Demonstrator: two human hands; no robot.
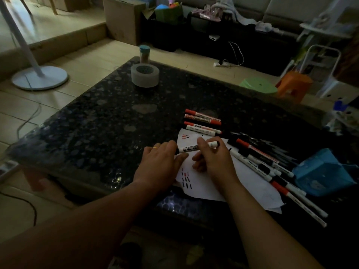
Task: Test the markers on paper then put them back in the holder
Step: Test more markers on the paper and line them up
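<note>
Head view: one marker [191, 148] lies over one white paper [250, 183]. The right hand [212, 161] grips its barrel and the left hand [159, 164] pinches its black cap end (cap mostly hidden). The far row [202, 121] has about five markers. The right heap [268, 167] overlaps and cannot be counted. The table [97, 123] is glossy and speckled. The blue box [320, 171] is dim.

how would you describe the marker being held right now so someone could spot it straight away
On the dark speckled table, find the white paper at the near edge, where both hands meet. The marker lies crosswise between them: the right hand grips its white printed barrel, the left hand pinches its black end. It alone is held; the other markers lie beside the paper.
</note>
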